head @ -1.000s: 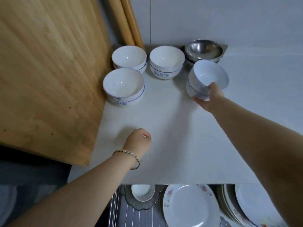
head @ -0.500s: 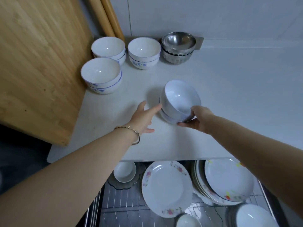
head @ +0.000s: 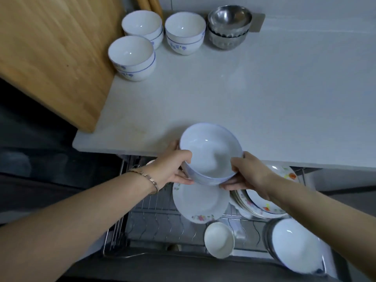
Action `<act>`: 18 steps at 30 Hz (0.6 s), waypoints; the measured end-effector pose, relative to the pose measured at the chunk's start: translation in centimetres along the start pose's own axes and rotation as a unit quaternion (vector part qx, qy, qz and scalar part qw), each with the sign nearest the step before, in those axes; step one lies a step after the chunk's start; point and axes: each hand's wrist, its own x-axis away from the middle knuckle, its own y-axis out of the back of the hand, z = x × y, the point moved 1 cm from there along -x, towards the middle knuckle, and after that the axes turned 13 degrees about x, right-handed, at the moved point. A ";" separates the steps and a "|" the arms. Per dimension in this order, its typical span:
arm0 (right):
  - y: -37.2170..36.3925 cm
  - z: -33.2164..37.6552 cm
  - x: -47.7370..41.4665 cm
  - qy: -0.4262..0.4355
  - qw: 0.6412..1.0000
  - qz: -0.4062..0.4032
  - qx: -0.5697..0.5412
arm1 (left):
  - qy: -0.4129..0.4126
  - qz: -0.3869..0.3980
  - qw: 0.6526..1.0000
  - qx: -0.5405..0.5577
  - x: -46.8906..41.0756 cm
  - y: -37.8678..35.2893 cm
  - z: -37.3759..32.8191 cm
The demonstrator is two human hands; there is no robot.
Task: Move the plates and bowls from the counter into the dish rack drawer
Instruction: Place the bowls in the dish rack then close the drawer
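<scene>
Off-task items by the counter

A wooden board (head: pixel 50 58) leans far left of and beyond the grip; two wooden rods (head: pixel 149 5) stand in the far corner.

— The stacked white bowls (head: pixel 210 154) at the counter's front edge?
— Glazed ceramic, glossy, smooth. Same for the blue-patterned bowls (head: pixel 132 58) at eleven o'clock.
— And the bowls at twelve?
— Those steel bowls (head: pixel 228 25) are polished metal, mirror-bright.
— The counter (head: pixel 264 88)?
— Pale, matt, smooth.
— The board (head: pixel 50 53) at ten?
— Bare wood with visible grain.
— Below?
— A shiny metal wire rack (head: pixel 154 220) and glossy floral plates (head: pixel 200 202).
</scene>
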 end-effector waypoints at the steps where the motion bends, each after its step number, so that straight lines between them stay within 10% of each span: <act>1: -0.6 -0.5 0.8 0.001 1.000 0.019 0.011 | 0.002 0.003 1.000 -0.005 1.0 0.6 0.9; 18: -19.7 -14.6 -8.3 -0.103 0.983 0.120 0.096 | 0.167 -0.188 0.968 0.020 -3.4 15.2 19.6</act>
